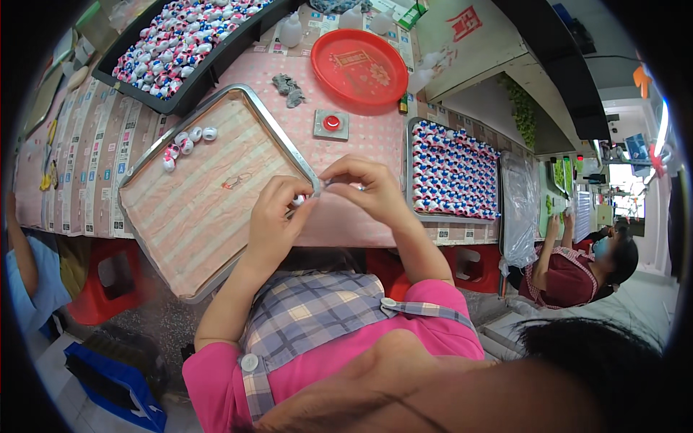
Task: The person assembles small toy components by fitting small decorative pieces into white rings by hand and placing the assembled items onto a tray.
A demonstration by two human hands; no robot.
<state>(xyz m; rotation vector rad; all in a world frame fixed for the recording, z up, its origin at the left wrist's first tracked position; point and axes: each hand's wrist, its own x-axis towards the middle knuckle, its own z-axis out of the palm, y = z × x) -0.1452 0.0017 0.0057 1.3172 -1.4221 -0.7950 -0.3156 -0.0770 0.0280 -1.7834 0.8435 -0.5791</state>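
Observation:
My left hand (278, 213) is closed on a small white-and-red figurine piece (298, 200) above the right edge of a metal tray (206, 195) lined with striped pink cloth. Close by on its right, my right hand (369, 189) pinches something small and whitish, mostly covered by the fingers, so its kind does not show. Several white and pink pieces (186, 144) lie loose in the tray's far left corner. Beyond my hands, a small round red dish (332, 123) rests on a square grey plate.
A black bin (195, 90) heaped with white, pink and blue pieces stands far left. Behind is a round red tray (359, 66) near white bottles (291, 30). At right, another metal tray (455, 173) holds similar pieces in rows. Co-workers (577, 270) sit at both sides.

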